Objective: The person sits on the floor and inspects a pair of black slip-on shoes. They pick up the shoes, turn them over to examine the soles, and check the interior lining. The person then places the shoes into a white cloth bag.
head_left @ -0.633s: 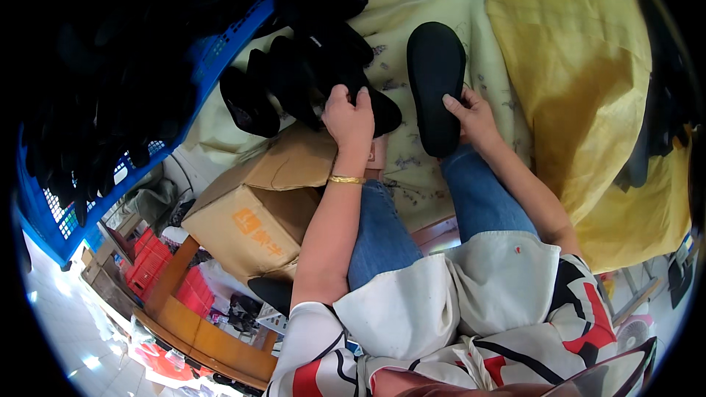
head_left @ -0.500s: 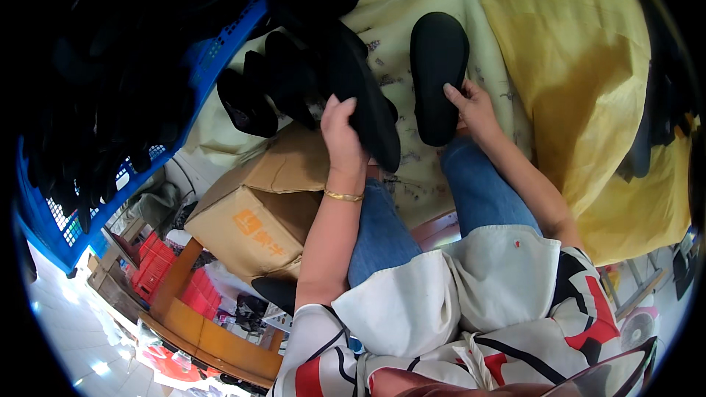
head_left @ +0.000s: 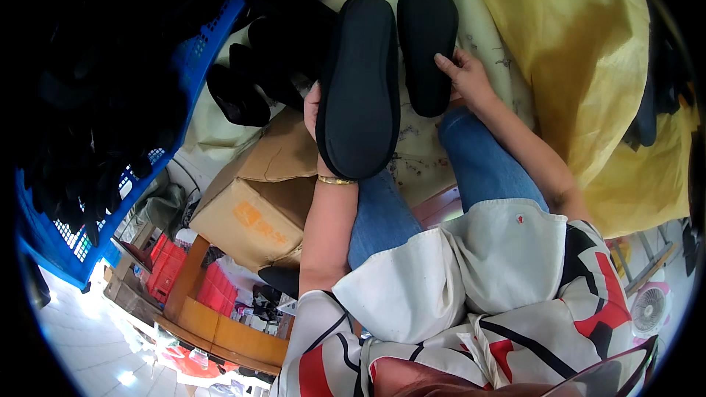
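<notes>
My left hand is closed on the edge of a black slipper, whose smooth sole faces me; most of its fingers are hidden behind it. My right hand grips a second black slipper by its right edge, thumb on the sole. The two slippers are held toe-up side by side, a narrow gap between them. Beyond my left hand, more dark footwear lies on a pale floral cloth, with shapes hard to make out.
A blue plastic basket heaped with black items stands at the left. Below it are an open cardboard box, a wooden chair and red crates. Yellow cloth drapes on the right; a small fan is at the lower right.
The left slipper has turned from an edge-on tilt to show its full sole, beside the other one. My right hand and its slipper have shifted slightly up and left.
</notes>
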Demonstrator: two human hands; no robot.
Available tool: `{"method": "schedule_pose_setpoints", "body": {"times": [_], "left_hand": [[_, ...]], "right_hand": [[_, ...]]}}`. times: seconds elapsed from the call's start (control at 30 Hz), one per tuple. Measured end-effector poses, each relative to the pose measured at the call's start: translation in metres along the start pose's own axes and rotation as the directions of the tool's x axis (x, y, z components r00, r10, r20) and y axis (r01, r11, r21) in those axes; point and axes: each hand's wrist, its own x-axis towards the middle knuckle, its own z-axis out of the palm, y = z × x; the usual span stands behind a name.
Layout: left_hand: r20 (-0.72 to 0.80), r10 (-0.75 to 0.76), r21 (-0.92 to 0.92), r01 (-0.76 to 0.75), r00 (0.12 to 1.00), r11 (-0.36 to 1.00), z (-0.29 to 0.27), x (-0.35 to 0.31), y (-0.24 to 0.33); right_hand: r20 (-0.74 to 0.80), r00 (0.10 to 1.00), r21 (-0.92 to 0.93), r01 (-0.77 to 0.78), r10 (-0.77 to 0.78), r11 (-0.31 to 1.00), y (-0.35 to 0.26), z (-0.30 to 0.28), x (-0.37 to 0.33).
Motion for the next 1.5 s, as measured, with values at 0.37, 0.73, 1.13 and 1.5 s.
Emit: {"method": "schedule_pose_setpoints", "body": {"times": [0.37,0.73,1.13,1.5], "left_hand": [[0.154,-0.123,-0.138,0.144,0.980,0.980,-0.004,0.000,0.003],[0.245,-0.140,-0.175,0.186,0.959,0.967,-0.004,0.001,0.003],[0.321,-0.143,-0.238,0.226,0.936,0.945,-0.008,0.004,0.002],[0.227,-0.129,-0.188,0.174,0.965,0.967,-0.010,0.004,0.002]], "right_hand": [[-0.011,1.000,0.061,-0.005,0.006,0.998,0.010,-0.002,0.007],[-0.028,0.999,0.082,-0.042,0.045,0.996,0.004,0.002,0.005],[-0.006,1.000,0.097,-0.029,0.030,0.995,0.005,0.001,0.006],[-0.038,0.998,-0.005,-0.059,0.059,0.998,-0.009,0.003,-0.001]]}}
